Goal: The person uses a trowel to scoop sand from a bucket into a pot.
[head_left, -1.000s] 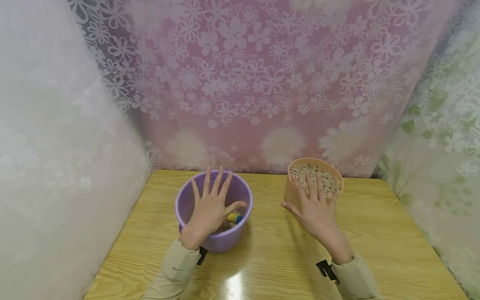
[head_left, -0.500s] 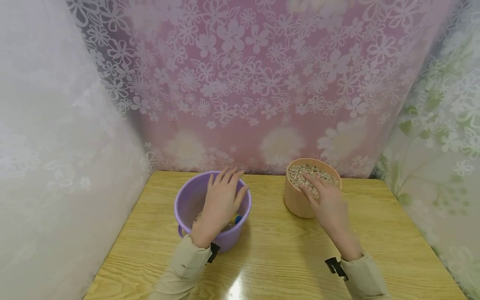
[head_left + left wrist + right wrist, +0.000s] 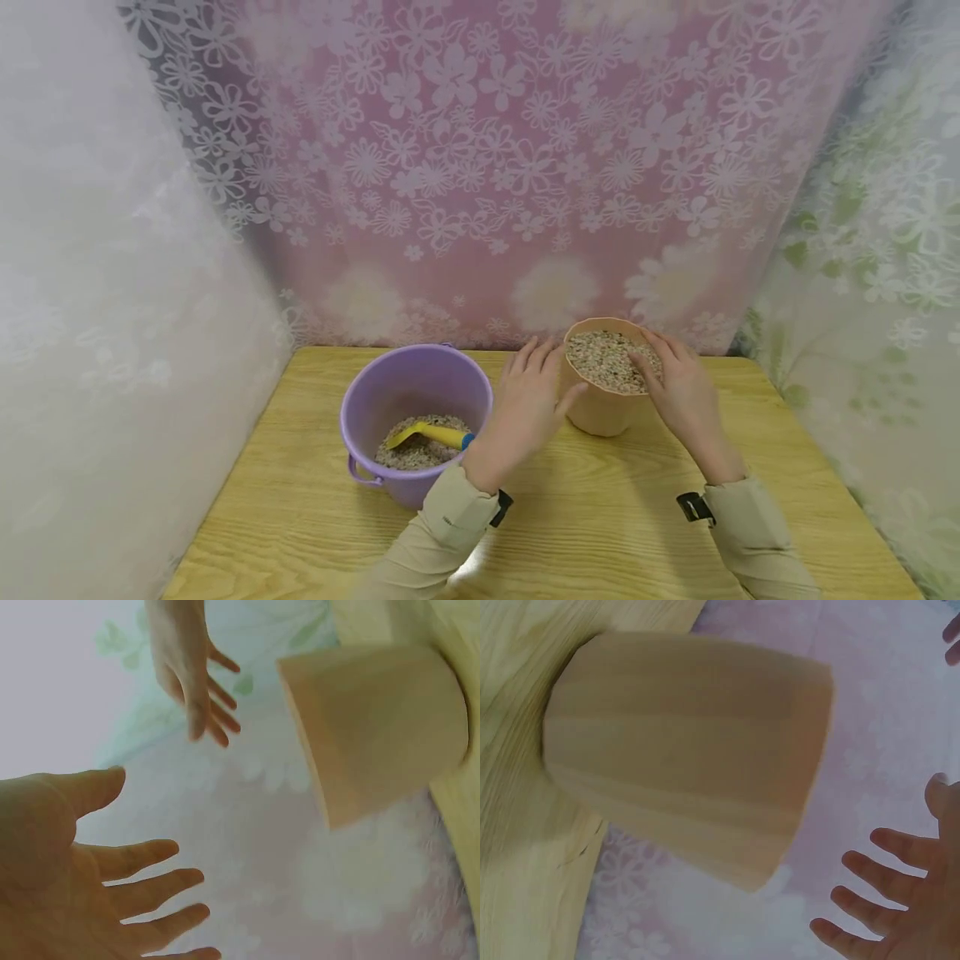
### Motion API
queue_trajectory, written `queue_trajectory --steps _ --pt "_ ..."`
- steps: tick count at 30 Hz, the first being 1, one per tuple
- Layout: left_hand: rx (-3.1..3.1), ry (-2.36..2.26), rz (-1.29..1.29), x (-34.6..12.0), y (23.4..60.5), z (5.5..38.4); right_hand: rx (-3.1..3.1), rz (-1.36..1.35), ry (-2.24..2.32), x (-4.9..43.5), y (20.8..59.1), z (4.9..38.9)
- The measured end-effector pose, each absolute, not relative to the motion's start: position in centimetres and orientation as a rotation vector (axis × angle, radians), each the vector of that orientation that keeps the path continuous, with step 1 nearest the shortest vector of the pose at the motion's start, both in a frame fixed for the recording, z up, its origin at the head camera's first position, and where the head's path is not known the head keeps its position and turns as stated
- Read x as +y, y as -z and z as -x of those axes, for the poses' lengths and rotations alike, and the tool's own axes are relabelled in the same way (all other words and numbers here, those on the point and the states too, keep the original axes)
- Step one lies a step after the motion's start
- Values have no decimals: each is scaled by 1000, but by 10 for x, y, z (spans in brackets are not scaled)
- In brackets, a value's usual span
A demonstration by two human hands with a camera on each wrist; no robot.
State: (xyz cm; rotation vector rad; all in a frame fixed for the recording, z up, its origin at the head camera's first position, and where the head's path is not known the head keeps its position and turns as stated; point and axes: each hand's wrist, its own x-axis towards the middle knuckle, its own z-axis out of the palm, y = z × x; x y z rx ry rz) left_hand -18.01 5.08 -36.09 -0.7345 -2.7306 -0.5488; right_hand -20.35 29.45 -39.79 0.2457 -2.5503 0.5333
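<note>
A peach-coloured pot (image 3: 600, 413), nearly full of mixed pale grains (image 3: 609, 360), stands at the back right of the table. My left hand (image 3: 521, 413) is just left of the pot, its fingers spread and extended. On the pot's other side is my right hand (image 3: 688, 402), with fingers apart and the thumb over the rim in the head view. Both wrist views show space between the hands and the pot wall (image 3: 375, 727). Left of my left hand stands a purple bucket (image 3: 375, 398). A yellow toy shovel (image 3: 442, 435) with a blue end lies on the grains inside it.
The wooden table (image 3: 300, 517) ends at a pink flowered curtain (image 3: 450, 208) behind both containers. Pale curtains hang to the left (image 3: 150, 292) and right (image 3: 877, 333). A handle (image 3: 363, 477) sticks out on the bucket's left side.
My left hand has moved right, from over the purple bucket to beside the pot, uncovering the shovel. My right hand has shifted from in front of the pot to its right side.
</note>
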Motion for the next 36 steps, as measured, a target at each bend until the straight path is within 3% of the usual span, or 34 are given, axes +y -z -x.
queue_trajectory --steps 9,24,36 --pt "-2815 495 678 93 389 195 -2594 -260 -472 324 413 233" --pt "-2849 638 553 114 428 237 -2875 -312 -539 351 429 273" --pt "-2929 523 518 120 444 249 -2921 -291 -533 354 435 277"
